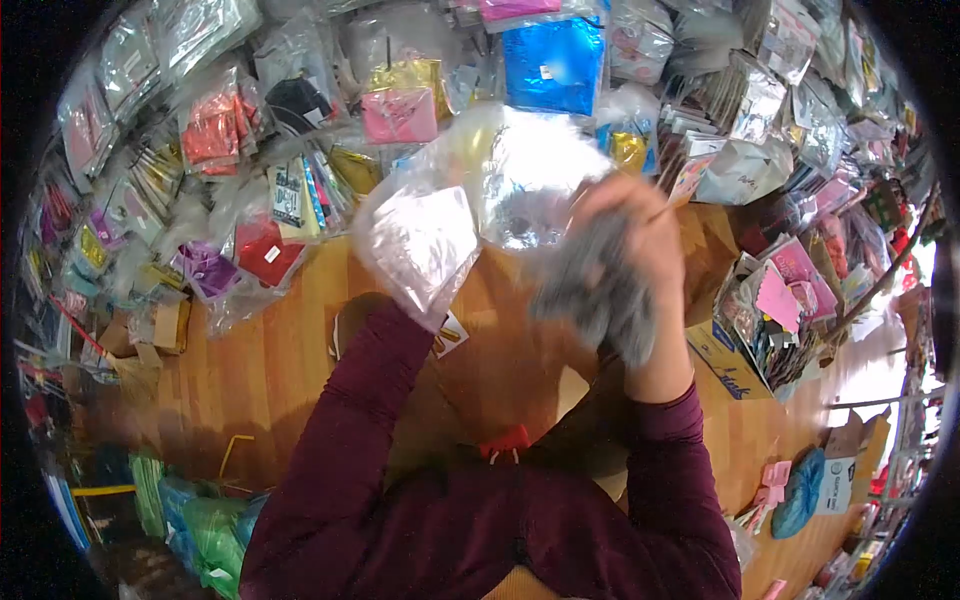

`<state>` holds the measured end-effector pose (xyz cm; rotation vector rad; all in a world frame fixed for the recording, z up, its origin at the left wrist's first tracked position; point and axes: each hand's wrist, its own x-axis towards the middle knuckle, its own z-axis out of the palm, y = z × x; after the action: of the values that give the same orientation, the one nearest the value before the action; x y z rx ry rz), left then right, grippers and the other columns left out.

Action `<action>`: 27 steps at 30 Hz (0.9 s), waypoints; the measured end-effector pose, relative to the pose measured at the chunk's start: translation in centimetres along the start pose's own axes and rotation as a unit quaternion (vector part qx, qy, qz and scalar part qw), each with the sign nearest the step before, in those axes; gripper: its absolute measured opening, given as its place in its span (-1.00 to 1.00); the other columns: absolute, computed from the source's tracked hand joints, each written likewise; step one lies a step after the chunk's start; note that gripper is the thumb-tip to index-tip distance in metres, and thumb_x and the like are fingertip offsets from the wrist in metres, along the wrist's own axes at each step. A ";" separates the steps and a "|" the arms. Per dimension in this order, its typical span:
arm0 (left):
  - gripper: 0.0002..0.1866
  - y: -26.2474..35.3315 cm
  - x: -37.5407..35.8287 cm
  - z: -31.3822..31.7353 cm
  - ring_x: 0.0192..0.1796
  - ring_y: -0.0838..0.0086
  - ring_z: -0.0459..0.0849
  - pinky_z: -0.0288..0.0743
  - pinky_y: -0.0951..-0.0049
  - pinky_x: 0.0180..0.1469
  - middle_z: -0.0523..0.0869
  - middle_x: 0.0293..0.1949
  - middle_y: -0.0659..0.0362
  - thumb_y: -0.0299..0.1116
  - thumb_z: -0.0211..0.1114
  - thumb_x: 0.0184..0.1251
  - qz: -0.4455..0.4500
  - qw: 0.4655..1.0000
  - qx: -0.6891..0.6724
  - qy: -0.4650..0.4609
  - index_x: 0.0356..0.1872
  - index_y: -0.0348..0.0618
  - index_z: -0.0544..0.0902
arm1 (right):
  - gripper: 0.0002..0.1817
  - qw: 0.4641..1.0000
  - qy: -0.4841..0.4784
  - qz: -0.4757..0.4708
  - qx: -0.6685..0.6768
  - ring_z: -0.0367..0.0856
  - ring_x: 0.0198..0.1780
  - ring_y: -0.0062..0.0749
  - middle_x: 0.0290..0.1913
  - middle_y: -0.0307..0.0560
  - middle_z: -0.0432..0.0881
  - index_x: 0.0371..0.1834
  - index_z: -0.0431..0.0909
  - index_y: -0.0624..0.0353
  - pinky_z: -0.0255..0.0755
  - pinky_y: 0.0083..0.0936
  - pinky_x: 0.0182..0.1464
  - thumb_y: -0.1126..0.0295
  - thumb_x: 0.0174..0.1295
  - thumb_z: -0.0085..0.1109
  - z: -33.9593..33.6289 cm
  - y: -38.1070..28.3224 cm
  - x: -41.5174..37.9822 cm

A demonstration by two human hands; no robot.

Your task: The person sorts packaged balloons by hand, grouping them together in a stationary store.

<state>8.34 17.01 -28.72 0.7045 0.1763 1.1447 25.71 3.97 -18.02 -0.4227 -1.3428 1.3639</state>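
My right hand (pixel 645 230) is closed around a dark grey cloth (pixel 605 295) that hangs below the fingers; both are smeared by motion. Just left of it, a shiny silver foil packet (pixel 535 165) in clear plastic catches the light. A second silver-white packet (pixel 430 240) in a clear plastic bag covers the end of my left sleeve (pixel 380 350). My left hand is hidden behind this packet, so its fingers do not show.
Bagged goods crowd the far side, among them a blue packet (pixel 553 65) and a pink one (pixel 400 115). An open carton (pixel 735 360) of packets stands at the right on the wooden floor (pixel 270 350). A broom (pixel 135 380) is at the left; green plastic bags (pixel 215 535) lie lower left.
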 end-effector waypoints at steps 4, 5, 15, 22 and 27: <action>-0.39 0.2 0.6 0.1 0.12 0.24 0.44 0.37 0.20 0.15 0.43 0.10 0.01 0.04 -0.01 0.30 -0.009 0.998 -0.042 -0.036 0.21 -0.20 0.23 | -0.79 0.929 0.341 -0.136 0.044 0.51 -0.38 -0.58 -0.26 -0.14 0.56 -0.18 0.47 0.22 0.45 -0.59 -0.36 0.32 0.22 0.05 -1.5 0.5 2.7; -0.39 0.1 0.9 0.2 0.13 0.24 0.44 0.36 0.19 0.16 0.42 0.10 0.01 0.04 -0.02 0.30 -0.013 0.997 -0.054 -0.047 0.22 -0.20 0.23 | -0.83 0.900 0.394 -0.181 -0.044 0.49 -0.41 -0.58 -0.23 -0.16 0.54 -0.17 0.45 0.21 0.44 -0.59 -0.37 0.38 0.26 -0.02 -1.4 1.0 3.3; -0.42 -1.3 0.8 -0.3 0.17 0.21 0.40 0.31 0.16 0.20 0.39 0.14 -0.02 0.02 -0.09 0.35 -0.074 0.978 -0.155 -0.121 0.24 -0.17 0.21 | -0.60 0.593 0.127 -0.168 -0.777 0.24 0.23 0.04 0.16 0.08 0.37 0.02 0.47 0.09 0.12 -0.02 0.21 0.45 0.03 0.03 -0.4 9.2 4.0; -0.35 -1.8 0.4 0.9 0.25 0.17 0.30 0.19 0.11 0.27 0.32 0.20 -0.05 0.11 -0.14 0.32 -0.103 0.936 -0.257 -0.218 0.30 -0.09 0.13 | -0.67 0.756 0.377 -0.049 -0.533 0.51 -0.14 -0.22 -0.17 0.12 0.57 -0.06 0.51 0.26 0.35 -0.38 -0.04 0.56 0.07 -0.05 -8.1 9.8 3.2; -0.47 4.3 -10.7 -1.9 0.10 0.21 0.43 0.32 0.23 0.13 0.43 0.08 -0.03 -0.04 -0.04 0.34 -0.105 0.984 -0.134 -0.054 0.21 -0.17 0.24 | -0.79 0.848 0.509 -0.059 -0.135 0.48 -0.45 -0.57 -0.37 -0.19 0.55 -0.25 0.53 0.38 0.35 -0.65 -0.37 0.47 0.17 -0.06 -12.0 7.8 1.2</action>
<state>-0.37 9.40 -29.93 0.4937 0.0039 0.9044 31.95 12.56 -27.69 -1.0575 -0.6224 0.6275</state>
